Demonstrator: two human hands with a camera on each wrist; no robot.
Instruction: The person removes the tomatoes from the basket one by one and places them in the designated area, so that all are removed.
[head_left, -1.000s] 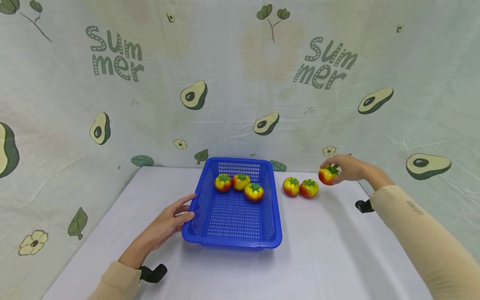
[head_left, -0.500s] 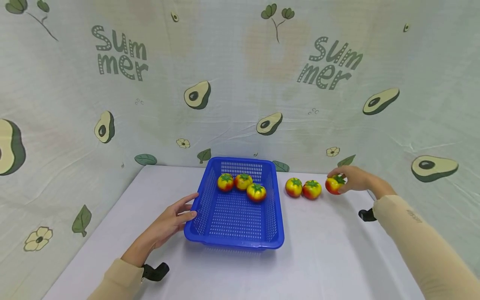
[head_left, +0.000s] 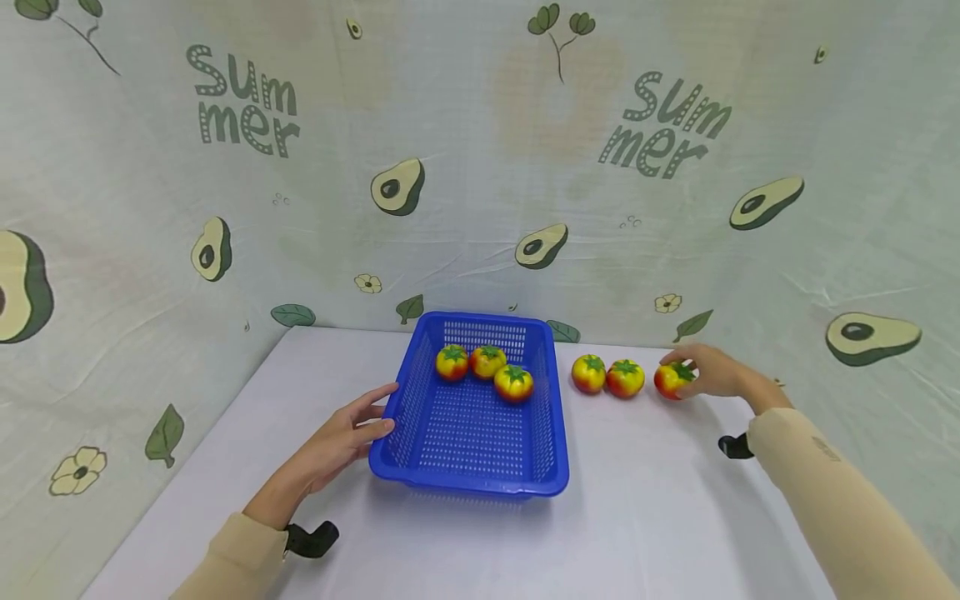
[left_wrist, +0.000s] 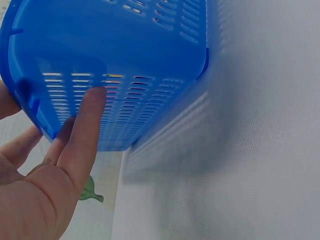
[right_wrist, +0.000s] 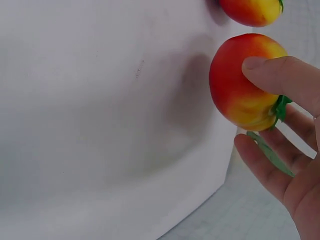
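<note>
A blue plastic basket with perforated walls stands mid-table, holding a group of three red-and-yellow tomatoes with green leafy tops. At its left side is my left hand, thumb and fingertips at the rim. In the left wrist view, one fairly straight finger lies against the slotted outer wall. My right hand, at the far right, pinches another tomato between thumb and fingers, low over the table. Left of it, a pair of tomatoes sits side by side on the table.
White cloth covers the table. Behind it hangs a pale curtain printed with avocados, leaves and lettering. Black wrist straps with mounts show at both sleeves.
My right hand has lowered the tomato toward the table, to the right of the tomato pair. The left hand stays at the basket rim. The head view has shifted slightly.
</note>
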